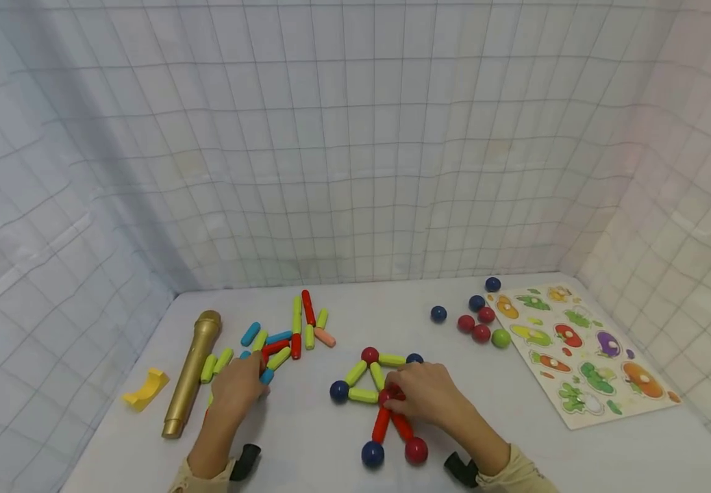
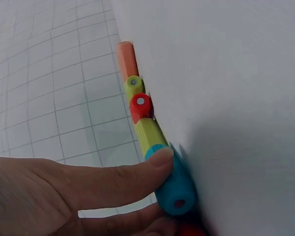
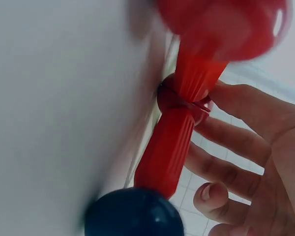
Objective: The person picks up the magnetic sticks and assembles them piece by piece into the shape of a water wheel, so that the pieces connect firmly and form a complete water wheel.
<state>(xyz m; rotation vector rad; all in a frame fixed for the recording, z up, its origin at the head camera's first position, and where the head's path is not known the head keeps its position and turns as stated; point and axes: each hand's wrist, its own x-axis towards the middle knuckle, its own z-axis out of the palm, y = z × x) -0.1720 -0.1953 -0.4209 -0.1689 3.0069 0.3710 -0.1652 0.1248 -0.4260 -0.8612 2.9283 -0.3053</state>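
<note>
We count six loose balls (image 1: 480, 316) near the puzzle board (image 1: 583, 349), one gold microphone (image 1: 190, 373) and one yellow block (image 1: 144, 390) on the desk (image 1: 306, 452). Our left hand (image 1: 240, 385) pinches a blue stick (image 2: 174, 189) in the stick pile. Our right hand (image 1: 420, 394) grips the red ball (image 3: 179, 96) joining two red sticks (image 1: 392, 424) at mid-desk.

The table (image 1: 306, 452) is plain white, the backdrop cloth (image 1: 355, 171) white with a thin grey grid. Magnetic sticks (image 1: 281, 339) come in yellow-green, red, blue and salmon — the balls (image 1: 481, 322) navy, red and green. The microphone (image 1: 190, 373) is gold, the curved block (image 1: 144, 390) yellow, the puzzle board (image 1: 583, 352) cream with multicoloured vegetables.
</note>
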